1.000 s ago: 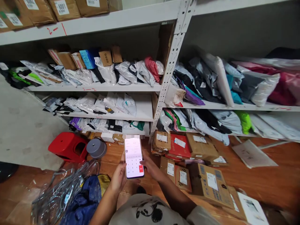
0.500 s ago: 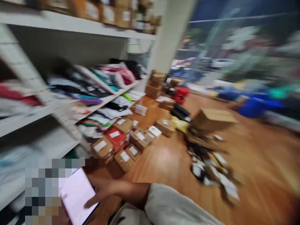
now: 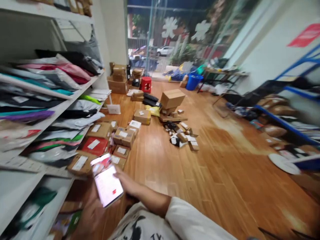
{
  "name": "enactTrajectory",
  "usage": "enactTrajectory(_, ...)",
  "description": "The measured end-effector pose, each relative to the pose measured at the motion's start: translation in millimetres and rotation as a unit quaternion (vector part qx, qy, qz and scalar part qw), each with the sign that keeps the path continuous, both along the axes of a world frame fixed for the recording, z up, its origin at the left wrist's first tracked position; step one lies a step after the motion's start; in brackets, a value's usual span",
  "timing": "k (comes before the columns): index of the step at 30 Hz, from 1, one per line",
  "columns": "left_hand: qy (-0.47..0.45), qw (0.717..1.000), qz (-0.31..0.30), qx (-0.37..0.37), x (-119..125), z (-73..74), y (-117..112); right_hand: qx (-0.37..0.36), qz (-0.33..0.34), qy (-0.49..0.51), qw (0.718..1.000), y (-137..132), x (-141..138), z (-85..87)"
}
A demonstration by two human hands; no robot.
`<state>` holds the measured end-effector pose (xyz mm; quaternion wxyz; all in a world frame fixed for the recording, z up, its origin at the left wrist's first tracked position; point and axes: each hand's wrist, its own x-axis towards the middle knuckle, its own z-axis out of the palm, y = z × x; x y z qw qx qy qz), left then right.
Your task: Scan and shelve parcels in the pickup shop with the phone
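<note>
Phone: the lit phone (image 3: 107, 180) was held tilted in both hands, on the near side of the red box (image 3: 94, 145) and partly overlapping its nearest edge in view; its screen was mostly white, with a picture at the top and a small red patch low down.
Left hand: the left hand (image 3: 92, 210), blurred, gripped the phone from its lower left side; its exact finger positions could not be told.
Right hand: the right hand (image 3: 123, 180) gripped the phone's right side, thumb over the screen edge, other fingers mostly hidden.
Shelf: the white shelf (image 3: 64, 108) ran to the left of the red box, loaded with bagged packages (image 3: 60, 78).
Cartons: labelled brown cartons (image 3: 127, 140) lay close around the red box.
Floor: to the right of the red box, small parcels (image 3: 182, 135) lay heaped on the wooden floor (image 3: 160, 166); a yellow package (image 3: 152, 110) and a large carton (image 3: 172, 99) lay farther beyond it.
Stool and bucket: the red stool (image 3: 146, 85) stood well beyond the red box, the blue bucket (image 3: 193, 82) beyond and farther right.
Rack: a blue-framed rack (image 3: 285, 121) stood well to its right.
</note>
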<state>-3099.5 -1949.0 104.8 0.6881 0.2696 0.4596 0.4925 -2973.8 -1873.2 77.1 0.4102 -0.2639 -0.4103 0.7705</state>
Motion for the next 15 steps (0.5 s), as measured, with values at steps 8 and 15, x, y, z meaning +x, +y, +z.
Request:
enactTrajectory(8, -0.044, 0.999, 0.005, -0.017, 20, 18.7, 3, 0.005, -0.019, -0.001, 1.0, -8, 29, 11.1)
enactTrajectory(15, -0.119, 0.992, 0.035, 0.017, 6, 18.2, -4, 0.022, 0.023, -0.062, 0.998, -1, 22, 37.8)
